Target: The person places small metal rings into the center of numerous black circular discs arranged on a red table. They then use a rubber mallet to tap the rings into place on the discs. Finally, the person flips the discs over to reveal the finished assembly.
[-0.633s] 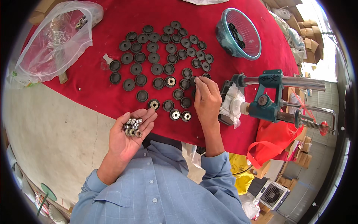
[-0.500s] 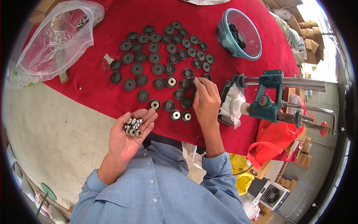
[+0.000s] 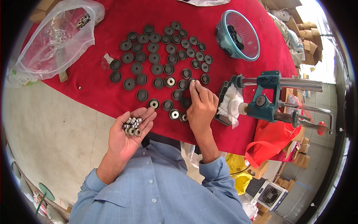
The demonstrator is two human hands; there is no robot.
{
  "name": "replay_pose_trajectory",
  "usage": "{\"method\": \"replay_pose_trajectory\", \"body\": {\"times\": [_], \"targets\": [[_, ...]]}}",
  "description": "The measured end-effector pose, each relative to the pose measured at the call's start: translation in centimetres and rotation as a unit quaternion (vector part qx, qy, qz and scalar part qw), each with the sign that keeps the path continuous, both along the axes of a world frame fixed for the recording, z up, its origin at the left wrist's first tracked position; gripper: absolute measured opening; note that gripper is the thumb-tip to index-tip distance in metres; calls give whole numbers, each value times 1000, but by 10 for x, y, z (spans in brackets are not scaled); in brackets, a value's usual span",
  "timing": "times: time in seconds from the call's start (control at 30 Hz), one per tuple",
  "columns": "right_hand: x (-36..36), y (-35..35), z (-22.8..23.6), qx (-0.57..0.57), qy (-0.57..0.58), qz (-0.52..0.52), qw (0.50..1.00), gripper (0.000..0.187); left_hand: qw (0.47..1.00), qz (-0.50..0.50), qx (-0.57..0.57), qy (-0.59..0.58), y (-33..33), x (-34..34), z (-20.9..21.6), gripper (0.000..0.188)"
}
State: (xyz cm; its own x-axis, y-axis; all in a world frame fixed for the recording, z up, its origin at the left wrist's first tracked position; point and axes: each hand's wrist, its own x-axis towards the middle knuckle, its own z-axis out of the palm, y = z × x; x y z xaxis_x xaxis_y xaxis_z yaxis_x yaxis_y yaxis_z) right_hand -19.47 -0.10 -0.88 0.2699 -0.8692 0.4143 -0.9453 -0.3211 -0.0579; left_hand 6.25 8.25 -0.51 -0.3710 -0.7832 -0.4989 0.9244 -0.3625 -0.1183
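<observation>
Several small shiny ball bearings (image 3: 132,127) lie on the upturned palm of my left hand (image 3: 128,136), its fingers cupped loosely beneath them. My right hand (image 3: 202,108) reaches over the black round caps, fingertips together at one black cap (image 3: 191,80), where a bit of a shiny bearing shows at the fingertips; the fingers partly hide it. Many black caps (image 3: 157,69) are spread over the red cloth. A few hold a bearing in the middle: one cap (image 3: 153,104) beside my left fingertips, another cap (image 3: 170,81) farther off, and two near my right wrist.
A green hand press (image 3: 262,100) stands at the right, a white plastic bag around its base. Behind it a teal basket (image 3: 220,41) holds black parts. A clear plastic bag (image 3: 56,48) with bearings lies far left. A red bag (image 3: 270,140) hangs by the table's right edge.
My right hand has shifted slightly left and nearer, its fingertips now on a cap with a shiny bearing showing. My left hand with its bearings has stayed almost still.
</observation>
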Motion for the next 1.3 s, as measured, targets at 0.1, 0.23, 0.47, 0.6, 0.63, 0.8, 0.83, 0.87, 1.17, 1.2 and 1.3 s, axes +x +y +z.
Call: {"method": "replay_pose_trajectory", "body": {"times": [0.1, 0.23, 0.47, 0.6, 0.63, 0.8, 0.83, 0.87, 1.17, 1.2, 1.3], "targets": [[-3, -15, 18, 24, -8, 19, 1000, 41, 1000, -4, 2, -15, -1, 0, 1, 48], [-2, -24, 33, 73, -123, 26, 989, 32, 1000, -7, 0, -7, -3, 1, 2, 49], [71, 40, 54, 183, -260, 215, 923, 33, 998, -8, -57, 10, 1, 2, -8, 51], [84, 43, 33, 172, -238, 250, 923, 31, 999, -13, -12, -35, 0, 1, 5, 51], [85, 43, 32, 176, -241, 255, 920, 30, 999, -10, -19, -24, 1, 3, 4, 51], [89, 29, 43, 198, -342, 218, 893, 25, 999, 4, -2, -49, 3, 12, 6, 49], [92, 23, 44, 176, -344, 203, 900, 25, 996, 3, 17, -86, 0, 13, 14, 49], [94, 14, 44, 154, -345, 186, 907, 25, 992, 0, 35, -121, -2, 13, 20, 48], [134, -33, 13, 24, -246, 230, 941, 26, 989, 4, 8, -150, 4, 29, 9, 42], [136, -34, 11, 30, -231, 233, 944, 27, 990, 9, -3, -140, 5, 30, 5, 43], [135, -32, 3, 45, -181, 253, 949, 29, 993, 16, -19, -117, 8, 32, -2, 46]]}}
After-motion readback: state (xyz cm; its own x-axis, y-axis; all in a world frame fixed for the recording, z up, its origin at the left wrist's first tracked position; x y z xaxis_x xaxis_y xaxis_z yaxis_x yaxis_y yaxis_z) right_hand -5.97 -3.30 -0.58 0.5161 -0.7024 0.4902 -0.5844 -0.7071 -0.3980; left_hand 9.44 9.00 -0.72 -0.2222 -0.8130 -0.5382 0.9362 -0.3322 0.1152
